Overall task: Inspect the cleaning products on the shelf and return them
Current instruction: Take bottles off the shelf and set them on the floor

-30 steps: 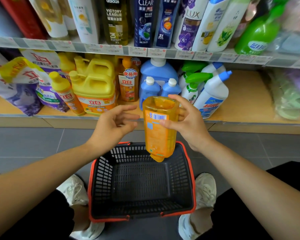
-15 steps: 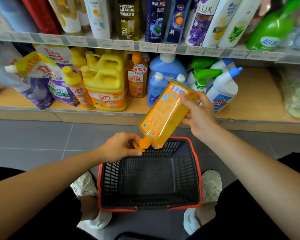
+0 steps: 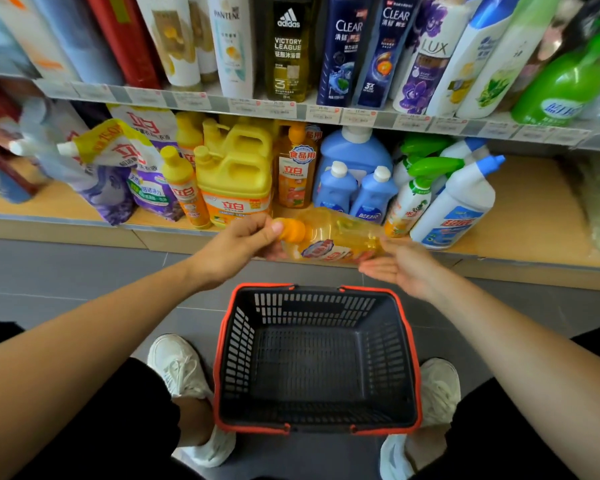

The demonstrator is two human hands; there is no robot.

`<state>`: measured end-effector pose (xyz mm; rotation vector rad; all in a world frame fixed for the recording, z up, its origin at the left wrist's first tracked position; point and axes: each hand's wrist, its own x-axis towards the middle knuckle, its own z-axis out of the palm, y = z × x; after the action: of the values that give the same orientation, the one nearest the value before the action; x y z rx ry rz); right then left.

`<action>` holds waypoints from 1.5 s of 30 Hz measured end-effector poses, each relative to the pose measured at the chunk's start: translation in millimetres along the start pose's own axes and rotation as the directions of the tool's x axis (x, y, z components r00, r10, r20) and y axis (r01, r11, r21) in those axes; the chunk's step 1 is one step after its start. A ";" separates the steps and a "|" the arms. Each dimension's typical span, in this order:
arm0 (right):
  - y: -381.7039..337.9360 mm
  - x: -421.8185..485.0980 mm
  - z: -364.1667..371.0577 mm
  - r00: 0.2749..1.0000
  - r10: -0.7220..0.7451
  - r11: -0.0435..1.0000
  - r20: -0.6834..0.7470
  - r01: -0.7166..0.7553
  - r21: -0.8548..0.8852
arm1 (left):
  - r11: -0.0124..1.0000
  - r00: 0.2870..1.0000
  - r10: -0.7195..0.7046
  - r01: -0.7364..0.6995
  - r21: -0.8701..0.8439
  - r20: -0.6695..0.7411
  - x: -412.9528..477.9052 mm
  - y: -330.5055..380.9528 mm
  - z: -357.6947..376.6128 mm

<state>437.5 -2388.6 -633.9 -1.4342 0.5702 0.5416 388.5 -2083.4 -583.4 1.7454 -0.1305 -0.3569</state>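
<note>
Note the orange detergent bottle (image 3: 329, 239) lying on its side in mid-air, just in front of the lower shelf (image 3: 520, 216) edge and beyond the far rim of the basket (image 3: 224, 358). Note the left hand (image 3: 232, 245) gripping the cap end, fingers curled at the neck beside the orange cap (image 3: 291, 231). Note the right hand (image 3: 400, 266) open, palm up, fingers straight, at the base end; exact contact not discernible.

Risk 1: drop. Grip confined to one end, base at most supported, not clasped. Expect tipping toward the floor (image 3: 84, 271) or the basket on any withdrawal of the open palm. Clasp the body with the right hand before turning upright.

Risk 2: leakage. Cap seal unverifiable here. Avoid squeezing the bottle while horizontal.

Risk 3: collision on return. Gap between the yellow jug (image 3: 236, 174) and the blue bottles (image 3: 336, 188) judged narrow, with a matching orange bottle (image 3: 295, 174) standing behind. Insert upright, base first, to avoid toppling neighbours, notably the tilted white spray bottles (image 3: 454, 206) near the shelf edge.
</note>
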 end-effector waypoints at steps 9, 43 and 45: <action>35.9 31.5 28.2 0.985 -0.020 0.860 0.173 0.106 -0.499 | 0.987 0.998 -0.008 -0.001 -0.160 -0.054 24.7 22.8 -13.5; 75.3 14.6 60.7 0.840 -0.066 0.202 0.538 0.540 -0.817 | 0.648 0.938 -0.316 0.321 0.691 -0.140 43.4 -112.6 -22.0; 62.5 14.7 70.8 0.832 -0.201 0.227 0.518 0.553 -0.802 | 0.563 0.944 -0.295 0.299 0.771 -0.150 44.0 -108.5 -26.5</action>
<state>410.3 -2313.9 -686.8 -2.4595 -0.5568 0.7093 426.4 -2048.5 -691.8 2.6790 0.0303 -0.6063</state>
